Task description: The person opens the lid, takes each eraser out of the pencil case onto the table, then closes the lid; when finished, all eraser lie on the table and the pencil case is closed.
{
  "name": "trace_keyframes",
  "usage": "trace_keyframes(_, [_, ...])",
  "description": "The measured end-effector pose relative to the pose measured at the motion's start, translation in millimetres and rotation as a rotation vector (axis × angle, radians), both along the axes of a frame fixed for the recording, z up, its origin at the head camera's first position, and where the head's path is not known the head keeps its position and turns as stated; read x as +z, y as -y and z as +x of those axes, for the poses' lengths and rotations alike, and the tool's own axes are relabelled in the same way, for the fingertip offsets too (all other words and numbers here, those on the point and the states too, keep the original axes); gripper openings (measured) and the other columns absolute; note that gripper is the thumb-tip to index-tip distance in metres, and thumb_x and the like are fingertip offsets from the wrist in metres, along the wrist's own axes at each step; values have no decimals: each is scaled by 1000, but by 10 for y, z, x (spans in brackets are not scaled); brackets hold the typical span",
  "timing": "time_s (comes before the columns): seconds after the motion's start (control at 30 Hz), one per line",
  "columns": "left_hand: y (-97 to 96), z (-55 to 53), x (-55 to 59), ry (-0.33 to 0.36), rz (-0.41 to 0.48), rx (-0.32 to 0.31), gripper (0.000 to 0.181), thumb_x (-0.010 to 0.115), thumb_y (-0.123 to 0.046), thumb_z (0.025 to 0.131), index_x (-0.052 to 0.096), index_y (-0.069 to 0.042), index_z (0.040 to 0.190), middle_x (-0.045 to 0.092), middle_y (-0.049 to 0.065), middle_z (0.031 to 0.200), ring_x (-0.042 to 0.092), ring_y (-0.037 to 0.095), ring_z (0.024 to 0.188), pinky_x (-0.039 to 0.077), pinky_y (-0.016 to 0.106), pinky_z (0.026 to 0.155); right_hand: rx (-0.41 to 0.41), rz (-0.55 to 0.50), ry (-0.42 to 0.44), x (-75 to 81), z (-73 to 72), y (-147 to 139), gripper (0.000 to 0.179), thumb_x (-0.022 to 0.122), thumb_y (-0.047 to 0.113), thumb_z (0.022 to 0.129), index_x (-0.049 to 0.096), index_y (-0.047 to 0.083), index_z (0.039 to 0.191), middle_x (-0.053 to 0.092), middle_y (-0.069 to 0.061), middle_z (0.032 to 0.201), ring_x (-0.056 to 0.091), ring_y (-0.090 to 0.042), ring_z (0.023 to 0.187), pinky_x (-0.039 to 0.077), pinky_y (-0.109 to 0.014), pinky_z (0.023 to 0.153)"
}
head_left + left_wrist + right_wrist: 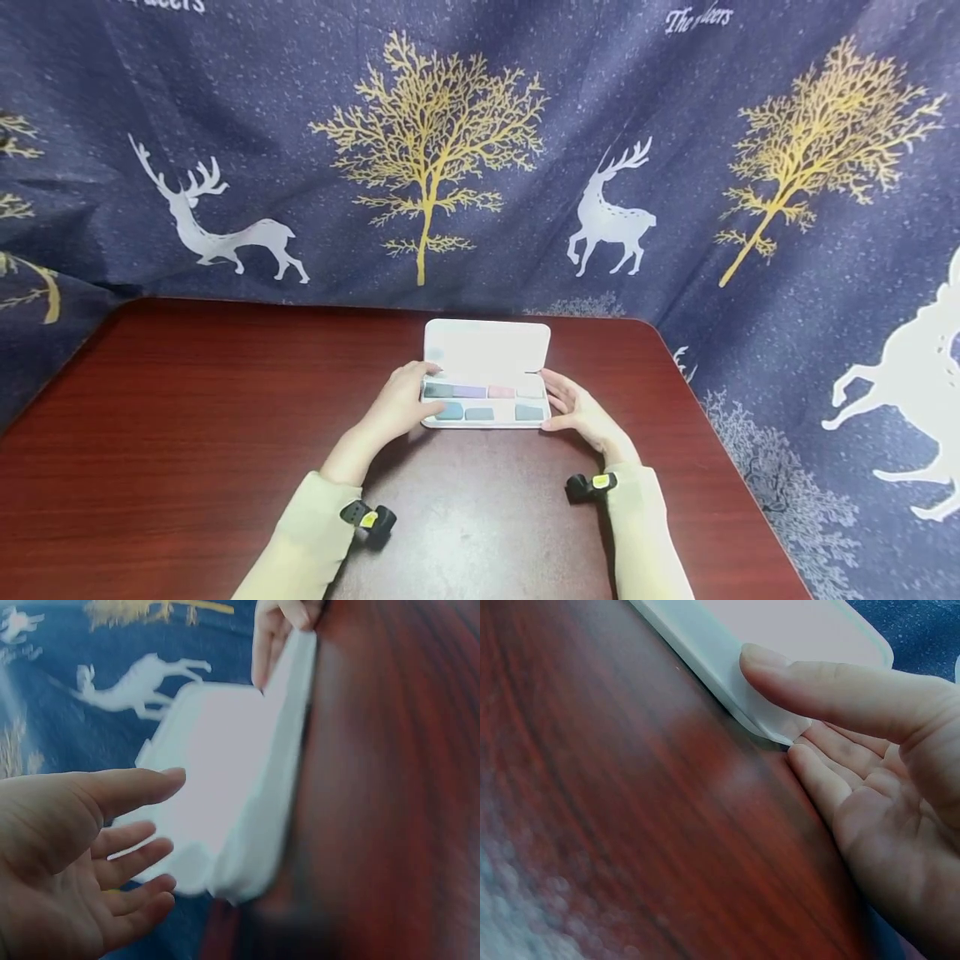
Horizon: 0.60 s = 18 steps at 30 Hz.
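Note:
A shallow white hinged case [486,348] stands with its lid raised at the far side of the table. Two rows of flat blocks fill it, among them a purple one [470,392], a pink one [501,392] and a blue one [450,411]. At the case's left end is my left hand [399,404], thumb overlapping the front corner; the left wrist view shows its fingers [135,859] loosely bent beside the case, gripping nothing. My right hand [588,419] holds the right end, its thumb [817,690] over the rim and its other fingers around the corner.
The case stands on a dark red wooden table [187,433] with a glare patch in front of it. Behind the table hangs a blue cloth [480,250] printed with deer and yellow trees. A small black device [367,518] is strapped to each sleeve.

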<state>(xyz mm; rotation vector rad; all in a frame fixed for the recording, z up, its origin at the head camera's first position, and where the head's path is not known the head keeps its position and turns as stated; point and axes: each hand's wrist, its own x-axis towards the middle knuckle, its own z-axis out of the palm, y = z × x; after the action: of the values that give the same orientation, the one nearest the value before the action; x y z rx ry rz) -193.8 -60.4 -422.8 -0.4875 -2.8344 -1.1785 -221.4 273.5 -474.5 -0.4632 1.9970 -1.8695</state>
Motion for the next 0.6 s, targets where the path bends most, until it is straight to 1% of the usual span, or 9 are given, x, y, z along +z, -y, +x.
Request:
trace_keyframes(0.07, [-83, -11, 84, -23, 5, -13, 43, 76, -10, 81, 63, 0, 120, 66, 16, 117, 59, 34, 114, 49, 47, 98, 2, 0, -1, 0, 9, -5, 96, 69, -17, 73, 14, -10, 151, 12, -31, 158, 15, -49, 144, 44, -14, 102])
trace_keyframes(0.17, [-223, -50, 192, -63, 21, -38, 33, 74, -5, 82, 67, -4, 115, 70, 11, 110, 63, 29, 110, 51, 44, 96, 7, -8, 0, 2, 13, -7, 95, 68, -17, 74, 14, -10, 151, 11, -32, 158, 15, -49, 144, 44, -14, 102])
trace_keyframes(0.27, [-375, -102, 244, -97, 18, -62, 26, 71, -6, 84, 68, -6, 111, 72, 9, 106, 65, 26, 107, 52, 41, 96, 11, -18, 0, 6, 12, -8, 95, 69, -16, 74, 13, -10, 151, 11, -32, 158, 15, -49, 145, 43, -14, 103])
trace_keyframes(0.33, [-480, -141, 252, -106, 18, -84, 22, 70, -8, 87, 69, -6, 108, 72, 9, 106, 66, 25, 106, 52, 39, 96, 8, -19, -1, 10, 11, -13, 96, 69, -15, 74, 14, -10, 151, 11, -32, 158, 15, -49, 145, 42, -14, 103])
trace_keyframes(0.43, [-625, -188, 233, -125, 29, -118, 19, 69, -7, 87, 68, -5, 107, 72, 10, 105, 66, 26, 105, 52, 39, 95, 7, -13, -4, 16, 15, -17, 96, 70, -14, 74, 14, -10, 151, 11, -32, 158, 15, -49, 145, 42, -14, 104])
trace_keyframes(0.5, [-706, -223, 209, -119, 34, -144, 21, 68, -8, 89, 68, -4, 109, 71, 11, 107, 65, 27, 106, 52, 40, 95, 7, -6, -6, 23, 22, -13, 95, 70, -14, 75, 14, -10, 151, 12, -32, 158, 16, -49, 145, 42, -15, 105])
trace_keyframes(0.6, [-808, -284, 174, -112, 13, -198, 25, 67, -7, 90, 66, -3, 114, 70, 13, 110, 64, 29, 107, 51, 41, 96, 7, 5, -15, 18, 26, -6, 93, 69, -13, 75, 15, -10, 151, 13, -32, 158, 17, -49, 144, 41, -16, 106])
